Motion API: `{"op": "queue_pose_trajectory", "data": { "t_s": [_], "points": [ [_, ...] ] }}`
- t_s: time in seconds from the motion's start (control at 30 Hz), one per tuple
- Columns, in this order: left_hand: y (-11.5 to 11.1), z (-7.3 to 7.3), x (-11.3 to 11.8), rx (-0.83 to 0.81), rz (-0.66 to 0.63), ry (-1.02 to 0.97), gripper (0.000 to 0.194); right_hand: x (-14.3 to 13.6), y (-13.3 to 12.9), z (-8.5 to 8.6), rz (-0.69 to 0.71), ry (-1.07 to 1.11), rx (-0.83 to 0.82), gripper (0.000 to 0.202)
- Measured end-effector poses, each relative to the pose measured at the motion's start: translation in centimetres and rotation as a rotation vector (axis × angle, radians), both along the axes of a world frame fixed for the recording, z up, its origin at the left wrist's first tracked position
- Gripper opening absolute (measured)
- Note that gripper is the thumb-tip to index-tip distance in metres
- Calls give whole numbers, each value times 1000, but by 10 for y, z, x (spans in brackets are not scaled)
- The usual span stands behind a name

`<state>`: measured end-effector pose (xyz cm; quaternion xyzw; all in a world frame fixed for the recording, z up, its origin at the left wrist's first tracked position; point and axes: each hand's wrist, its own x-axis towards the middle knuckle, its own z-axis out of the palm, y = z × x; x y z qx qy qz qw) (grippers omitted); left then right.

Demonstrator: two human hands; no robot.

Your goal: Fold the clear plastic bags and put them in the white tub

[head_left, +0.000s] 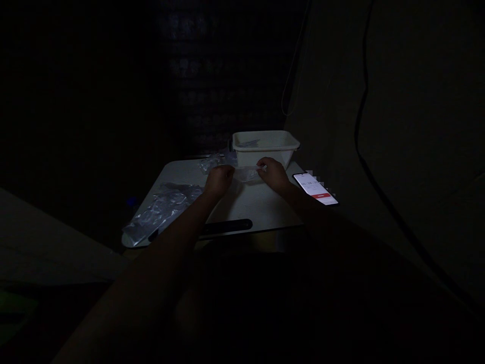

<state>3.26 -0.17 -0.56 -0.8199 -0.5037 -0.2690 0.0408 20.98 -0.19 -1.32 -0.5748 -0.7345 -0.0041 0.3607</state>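
Observation:
Between both hands a small clear plastic bag [246,174] is stretched over the white table [242,205]. My left hand [220,180] pinches its left end, fingers closed. At the opposite end, my right hand [273,174] grips the bag's upper edge between thumb and fingers. Just behind the hands stands a white plastic tub [265,157], with something thin and clear inside it. A crumpled heap of clear plastic [210,163] lies left of the tub. The dim light hides what the bag contains, if anything.
A large sheet of crinkled clear plastic [162,207] covers the table's left front. At the right edge lies a phone [315,188] with a lit screen. A dark slot [227,226] runs along the front edge. A black cable [359,146] hangs on the right wall.

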Motion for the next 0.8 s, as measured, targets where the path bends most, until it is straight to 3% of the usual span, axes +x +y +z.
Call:
{"op": "queue_pose_trajectory", "data": {
  "t_s": [0.2,0.33,0.57,0.8],
  "points": [
    [-6,3,3,-57,10,102,32,3,-1,1,-118,-22,35,16],
    [-10,5,4,-67,88,165,36,6,-1,3,-153,-30,26,18],
    [-8,5,2,-68,185,95,36,10,-4,4,-278,12,-50,20],
    [-6,2,1,-134,190,81,34,21,-2,1,-205,137,-113,20]
  ]
}}
